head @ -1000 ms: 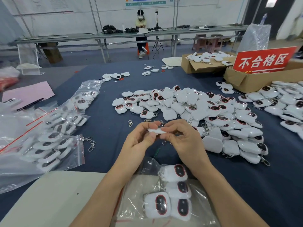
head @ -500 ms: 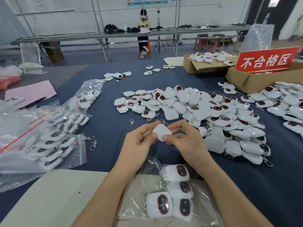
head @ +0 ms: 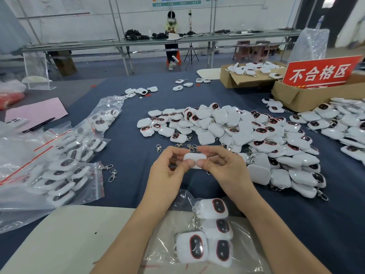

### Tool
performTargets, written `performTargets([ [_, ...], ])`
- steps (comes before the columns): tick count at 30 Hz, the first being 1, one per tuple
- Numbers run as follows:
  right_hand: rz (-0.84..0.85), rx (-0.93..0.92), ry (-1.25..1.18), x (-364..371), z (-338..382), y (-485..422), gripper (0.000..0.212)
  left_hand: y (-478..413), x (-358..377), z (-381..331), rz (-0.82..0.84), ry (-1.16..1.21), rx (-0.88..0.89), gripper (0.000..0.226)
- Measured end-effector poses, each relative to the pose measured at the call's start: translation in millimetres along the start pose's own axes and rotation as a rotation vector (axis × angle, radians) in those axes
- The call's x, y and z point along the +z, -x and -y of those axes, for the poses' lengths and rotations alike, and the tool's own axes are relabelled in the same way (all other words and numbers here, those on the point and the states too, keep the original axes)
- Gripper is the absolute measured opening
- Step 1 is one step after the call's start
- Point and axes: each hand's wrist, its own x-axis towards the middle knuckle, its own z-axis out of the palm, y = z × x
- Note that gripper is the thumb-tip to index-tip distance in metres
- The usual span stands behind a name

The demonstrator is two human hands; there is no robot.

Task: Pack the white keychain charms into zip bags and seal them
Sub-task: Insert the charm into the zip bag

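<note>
1. The left hand [head: 167,171] and right hand [head: 223,171] meet above the middle of the worktop [head: 128,155], both pinching one white charm [head: 194,158] between thumbs and curled fingers.
2. The charm shows its plain white side, and a small metal ring hangs under the right hand.
3. Just near of the hands lies a clear zip bag [head: 164,244] with its mouth toward the far side. It holds four charms [head: 211,234], faces up, packed close together.
4. The bag rests partly on a pale board [head: 69,234] at the near edge.
5. A big heap of charms [head: 237,131] spreads across the far right of the worktop, just beside the right hand.
6. On the left are filled bags [head: 65,175] with red seal strips. Two loose metal clips [head: 112,175] lie next to them.
7. At the far right stands a cardboard box [head: 308,95] with a red sign [head: 320,73].
</note>
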Motion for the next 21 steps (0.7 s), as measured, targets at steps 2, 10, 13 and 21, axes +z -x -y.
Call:
performTargets([
  [2,-0.004,0.027,-0.006,-0.6,-0.2,-0.3,0.025,-0.7,-1.0,0.6,-0.017,-0.021,0.004,0.025],
  [10,-0.011,0.038,0.008,-2.4,-2.0,0.7,0.016,-2.9,-3.8,4.2,-0.042,-0.056,0.005,0.023],
  [13,-0.002,0.035,-0.017,-1.1,-1.3,0.6,0.018,-2.0,-3.5,3.7,-0.019,-0.037,-0.01,0.019],
  [21,0.078,0.168,-0.215,1.3,2.7,0.1,0.024,-5.2,-2.2,6.9,0.001,0.001,-0.153,0.016],
])
